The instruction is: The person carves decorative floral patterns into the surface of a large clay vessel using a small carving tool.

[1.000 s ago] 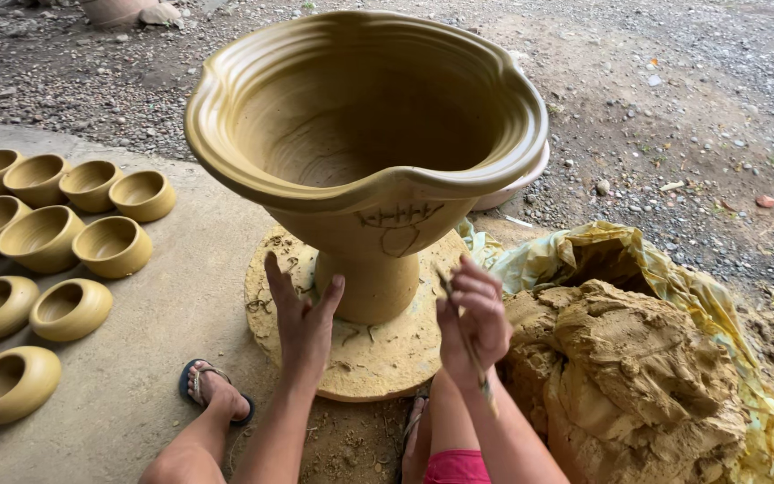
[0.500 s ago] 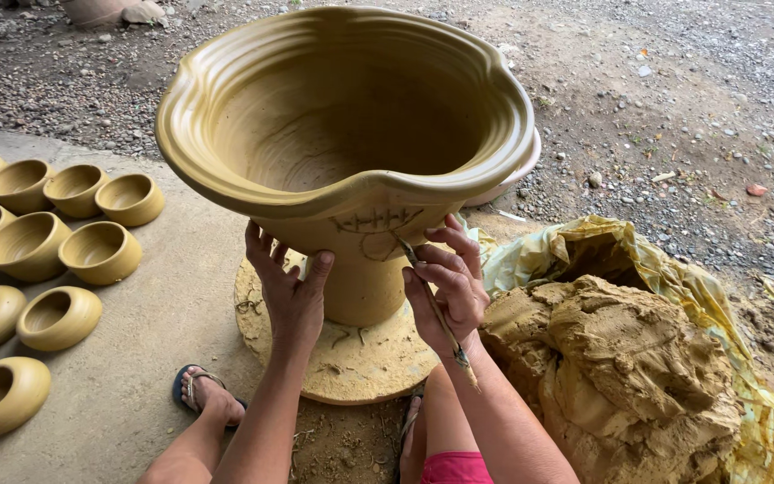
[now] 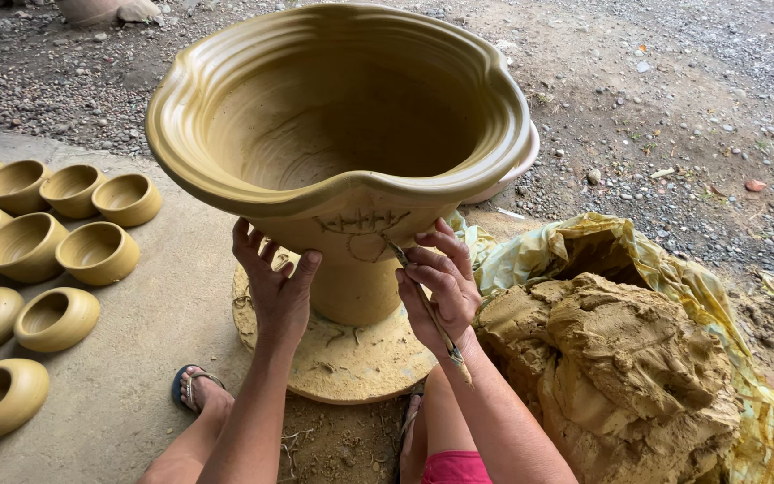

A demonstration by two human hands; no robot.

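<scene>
Clay vase [image 3: 342,170] being incised on its wheel.
Right hand [image 3: 436,287] grips stick tool [image 3: 427,309], tip at the wall; open left hand [image 3: 275,287] steadies opposite.

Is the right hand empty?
No, the right hand grips a thin stick tool with its tip against the big clay pot.

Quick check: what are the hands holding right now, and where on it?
The right hand pinches a thin stick tool near its upper end, tip at the big clay pot. The left hand holds nothing; it rests open against the pot's wall under the rim.
</scene>
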